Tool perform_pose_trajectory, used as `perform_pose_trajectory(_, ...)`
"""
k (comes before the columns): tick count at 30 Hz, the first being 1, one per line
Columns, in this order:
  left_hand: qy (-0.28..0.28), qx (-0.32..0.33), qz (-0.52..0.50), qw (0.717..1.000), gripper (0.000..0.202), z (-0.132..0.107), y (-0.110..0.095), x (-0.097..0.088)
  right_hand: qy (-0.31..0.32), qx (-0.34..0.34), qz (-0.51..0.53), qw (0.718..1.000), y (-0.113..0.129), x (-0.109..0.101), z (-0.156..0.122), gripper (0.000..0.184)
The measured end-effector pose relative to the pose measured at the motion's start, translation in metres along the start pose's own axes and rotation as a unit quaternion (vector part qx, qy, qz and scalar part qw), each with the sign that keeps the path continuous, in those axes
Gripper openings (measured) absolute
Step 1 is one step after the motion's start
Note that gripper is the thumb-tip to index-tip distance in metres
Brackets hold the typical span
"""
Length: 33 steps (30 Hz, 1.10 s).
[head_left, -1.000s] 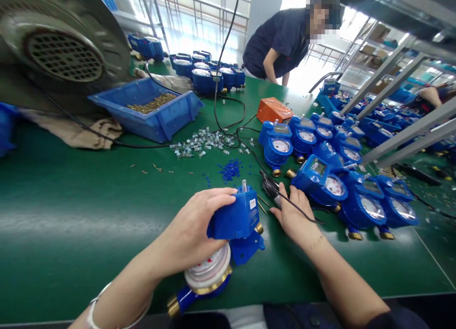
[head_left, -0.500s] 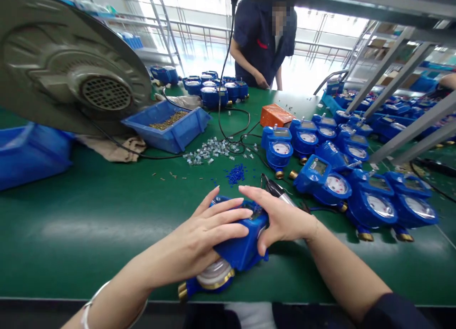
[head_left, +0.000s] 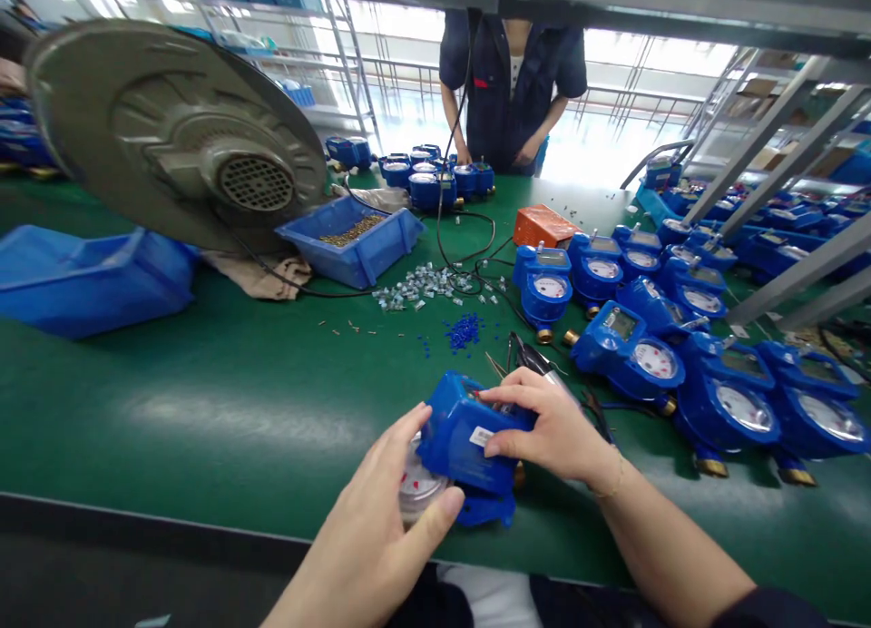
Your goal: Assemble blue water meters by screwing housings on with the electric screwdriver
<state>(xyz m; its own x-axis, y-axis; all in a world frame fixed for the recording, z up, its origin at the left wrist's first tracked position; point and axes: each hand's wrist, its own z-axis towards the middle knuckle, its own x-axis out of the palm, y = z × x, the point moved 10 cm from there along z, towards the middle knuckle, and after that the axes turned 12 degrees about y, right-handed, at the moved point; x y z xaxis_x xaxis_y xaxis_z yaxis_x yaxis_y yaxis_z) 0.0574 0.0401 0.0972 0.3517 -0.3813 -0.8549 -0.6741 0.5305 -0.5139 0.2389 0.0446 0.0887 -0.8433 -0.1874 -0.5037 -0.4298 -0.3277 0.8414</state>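
Observation:
A blue water meter (head_left: pixel 469 451) rests at the table's near edge between my hands, its box-shaped housing tilted up with a small white label facing me. My left hand (head_left: pixel 391 510) curls around its left side, with the thumb over the clear round dial (head_left: pixel 416 483). At the upper right of the housing, my right hand (head_left: pixel 544 424) grips with the thumb near the label and the fingers at the top opening. Just behind my right hand lies a black and silver tool (head_left: pixel 534 356), partly covered. The inside of the housing is mostly hidden.
Finished-looking blue meters (head_left: pixel 653 360) stand in rows at the right. Ahead are tiny blue parts (head_left: pixel 464 331), clear small pieces (head_left: pixel 425 285), a blue bin (head_left: pixel 360 263) of brass screws, an orange box (head_left: pixel 543 226) and a large fan-like blower (head_left: pixel 183 147). A co-worker (head_left: pixel 513 93) stands across the table.
The meter has been turned and tilted so its labelled side faces me. My left hand has moved from the housing top down to the dial side. The view has shifted left.

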Motion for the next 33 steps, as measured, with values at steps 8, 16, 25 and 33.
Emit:
perform_pose_trajectory(8,0.099,0.006,-0.023,0.995,0.094,0.032,-0.005,0.016,-0.139,-0.128,-0.034,0.981,0.030,0.006,-0.039,0.057)
perform_pose_trajectory(16,0.114,0.074,-0.026,0.990,0.117,0.010,-0.004,0.020,-0.135,-0.264,-0.099,0.950,0.076,0.020,-0.059,0.049)
perform_pose_trajectory(25,0.084,0.117,-0.014,0.990,0.101,-0.010,-0.014,0.026,-0.019,-0.059,-0.228,0.972,0.089,0.028,-0.041,0.093)
perform_pose_trajectory(33,0.131,0.132,0.019,0.982,0.109,-0.010,-0.028,0.032,0.062,-0.088,-0.297,0.949,0.106,0.048,-0.033,0.093)
